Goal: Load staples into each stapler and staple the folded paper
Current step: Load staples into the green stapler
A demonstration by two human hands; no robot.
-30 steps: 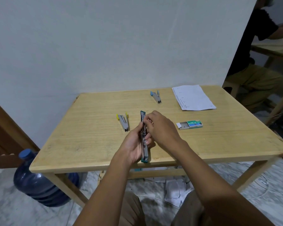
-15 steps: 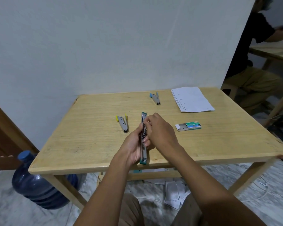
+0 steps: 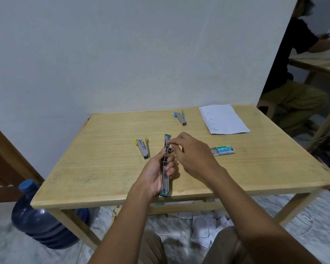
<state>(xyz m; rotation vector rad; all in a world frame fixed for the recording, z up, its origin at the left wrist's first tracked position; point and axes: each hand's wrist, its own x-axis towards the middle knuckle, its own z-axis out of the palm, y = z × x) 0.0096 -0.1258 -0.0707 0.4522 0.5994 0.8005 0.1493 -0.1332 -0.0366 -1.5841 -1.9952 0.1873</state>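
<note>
Left hand (image 3: 156,174) grips the green stapler (image 3: 166,185) round its middle, fingers curled about it, holding it lengthwise over the near part of the surface (image 3: 103,168); the stapler is swung fully open into one long strip. Right hand (image 3: 192,155) sits just beside it, thumb and forefinger drawn together at the metal channel in the far half. Cannot tell whether a strip of staples is between them; too small to see. Head view, progress: judged to be in the loading step on this first stapler. The staple box (image 3: 224,150) lies to the right of the hands with its tray slid partly out. The yellow stapler (image 3: 143,148) lies just left of the hands and the blue stapler (image 3: 180,118) farther back; both rest untouched, and their load state cannot be read. The paper (image 3: 223,119) lies flat at the far right corner, no staple visible in it. Left to do, by estimate: finish this load, close it, load the other two, staple the paper. Room: light wooden surface against a plain pale wall; a blue water bottle (image 3: 42,223) stands on the floor at left; paper scraps (image 3: 204,227) lie under the surface; another person (image 3: 301,54) sits at a second table (image 3: 322,65) at far right.
</note>
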